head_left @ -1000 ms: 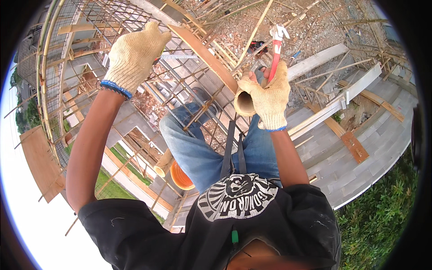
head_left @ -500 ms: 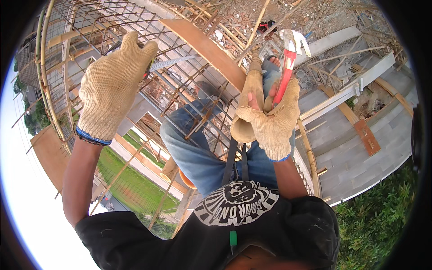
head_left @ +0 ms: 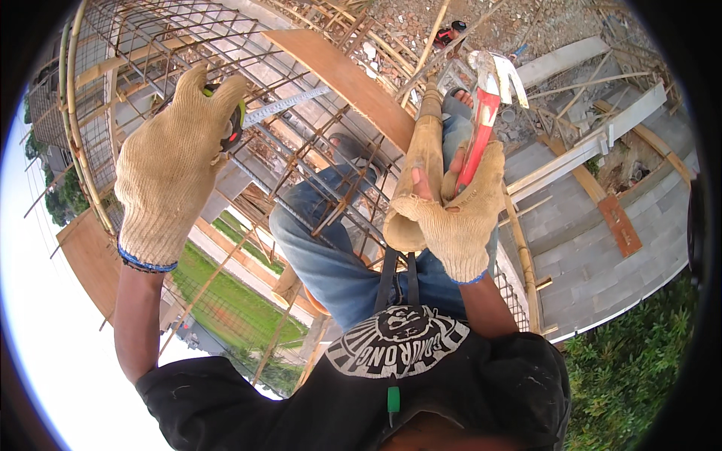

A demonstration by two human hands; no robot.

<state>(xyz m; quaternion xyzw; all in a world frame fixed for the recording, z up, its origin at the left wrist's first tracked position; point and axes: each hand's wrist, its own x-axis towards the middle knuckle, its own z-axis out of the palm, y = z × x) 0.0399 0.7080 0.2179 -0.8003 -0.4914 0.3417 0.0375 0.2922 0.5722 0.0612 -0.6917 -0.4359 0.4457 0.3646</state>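
- Left hand (head_left: 174,161) in a knitted cream glove, fingers wrapped round a black-and-green tape measure (head_left: 235,124), its metal blade lying across the rusty rebar mesh (head_left: 301,180).
- Right hand (head_left: 459,218), gloved alike, fingers gripping red-handled steel pincers (head_left: 485,113) and a thick bamboo pole (head_left: 421,173) together.

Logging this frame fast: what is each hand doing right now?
Left hand: closed on a tape measure, blade drawn out.
Right hand: closed on a bamboo pole and red-handled pincers.
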